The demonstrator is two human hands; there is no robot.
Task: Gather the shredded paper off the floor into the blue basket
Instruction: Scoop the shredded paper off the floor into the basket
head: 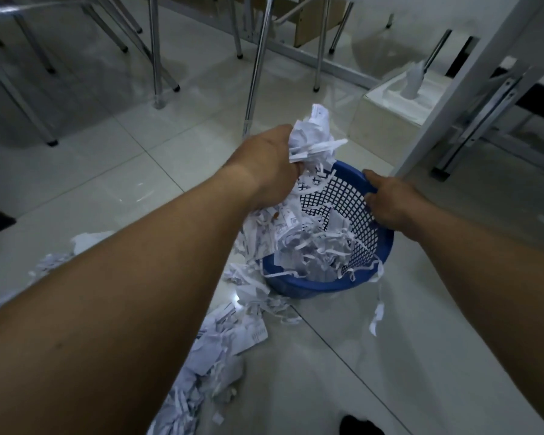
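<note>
My left hand grips a big wad of shredded paper just above the far left rim of the blue basket. The basket stands on the floor, tilted toward me, with shredded strips piled inside and hanging over its near rim. My right hand grips the basket's right rim, fingers curled over the edge. More shredded paper lies on the tiles in a trail to the left of and in front of the basket, partly hidden under my left forearm.
Metal chair and table legs stand across the back. A white table leg slants down just right of the basket. A white box sits on the floor behind it. A dark shoe tip shows at the bottom edge.
</note>
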